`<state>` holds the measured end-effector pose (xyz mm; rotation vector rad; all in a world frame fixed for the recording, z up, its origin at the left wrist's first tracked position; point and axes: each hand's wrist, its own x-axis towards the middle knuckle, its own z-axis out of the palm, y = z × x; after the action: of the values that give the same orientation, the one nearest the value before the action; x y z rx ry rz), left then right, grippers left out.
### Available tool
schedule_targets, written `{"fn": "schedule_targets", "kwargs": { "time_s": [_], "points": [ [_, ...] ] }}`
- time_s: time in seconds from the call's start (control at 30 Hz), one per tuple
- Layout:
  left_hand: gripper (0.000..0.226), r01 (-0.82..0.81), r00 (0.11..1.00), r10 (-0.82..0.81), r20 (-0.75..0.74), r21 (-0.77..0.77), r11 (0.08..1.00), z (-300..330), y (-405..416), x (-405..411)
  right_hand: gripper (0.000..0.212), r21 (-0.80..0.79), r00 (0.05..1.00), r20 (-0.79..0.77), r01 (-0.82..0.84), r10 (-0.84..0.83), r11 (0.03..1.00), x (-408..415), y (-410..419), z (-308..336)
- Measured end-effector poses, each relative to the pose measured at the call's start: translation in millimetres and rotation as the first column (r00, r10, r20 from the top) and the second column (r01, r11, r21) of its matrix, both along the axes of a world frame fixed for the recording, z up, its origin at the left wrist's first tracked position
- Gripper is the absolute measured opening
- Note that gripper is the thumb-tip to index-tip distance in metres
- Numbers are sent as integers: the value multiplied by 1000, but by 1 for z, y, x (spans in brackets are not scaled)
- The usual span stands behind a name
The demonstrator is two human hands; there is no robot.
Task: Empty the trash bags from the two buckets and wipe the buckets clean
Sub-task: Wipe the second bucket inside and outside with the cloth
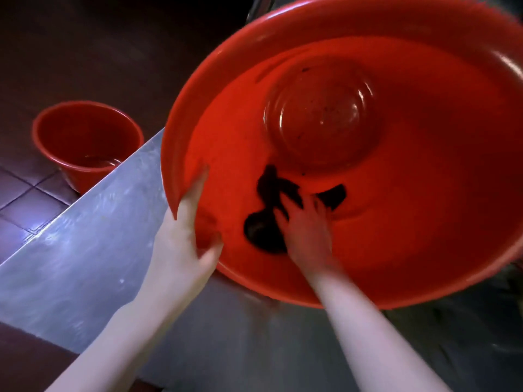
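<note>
A large red bucket (424, 179) is tilted toward me over a steel counter, so I look straight into it. My left hand (184, 236) grips its near-left rim, fingers outside and thumb curled inside. My right hand (308, 230) is inside the bucket, pressing a dark cloth (268, 210) against the inner wall; its fingers blur with motion. Dark specks dot the round bottom of the bucket. A second, smaller red bucket (87, 142) stands upright on the floor at the left, with a little water glinting inside.
The steel counter (79, 261) runs diagonally from lower left under the tilted bucket, its surface wet. Dark tiled floor (25, 199) lies to the left, below the counter edge. A dim, cluttered area (481, 321) sits at the lower right.
</note>
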<state>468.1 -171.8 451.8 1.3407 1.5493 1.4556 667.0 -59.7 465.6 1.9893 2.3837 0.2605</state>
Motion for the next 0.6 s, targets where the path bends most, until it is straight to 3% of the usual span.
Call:
{"fn": "schedule_targets", "kwargs": {
  "time_s": [0.07, 0.17, 0.27, 0.37, 0.47, 0.53, 0.6],
  "points": [
    [106, 24, 1000, -24, 0, -10, 1000, -1, 2, -3, 40, 10, 974, 80, 211, -211, 977, -3, 57, 3],
    [106, 28, 999, -28, -17, 11, 1000, -1, 9, -2, 40, -26, 946, -16, 324, -325, 946, -27, 98, 0],
    [106, 51, 997, -47, -55, 64, 997, -2, 13, 9, 52, -94, 951, -288, 84, -108, 992, -53, 55, -1],
    [111, 91, 994, -86, -61, 93, 992, -4, 10, 13, 63, -162, 822, -560, -235, 107, 958, -43, -30, 21],
    [120, 134, 990, -136, 39, 54, 989, -4, 3, 12, 63, -194, 907, -372, -283, 196, 939, -8, -46, 22],
    [121, 131, 988, -130, 89, -7, 991, -2, -1, 13, 59, -134, 984, -131, -138, 120, 981, 3, 1, 14],
    [120, 134, 988, -130, 79, -40, 990, 1, -3, 13, 52, -91, 998, -2, 58, -58, 994, -1, 57, 7]
  ]
}}
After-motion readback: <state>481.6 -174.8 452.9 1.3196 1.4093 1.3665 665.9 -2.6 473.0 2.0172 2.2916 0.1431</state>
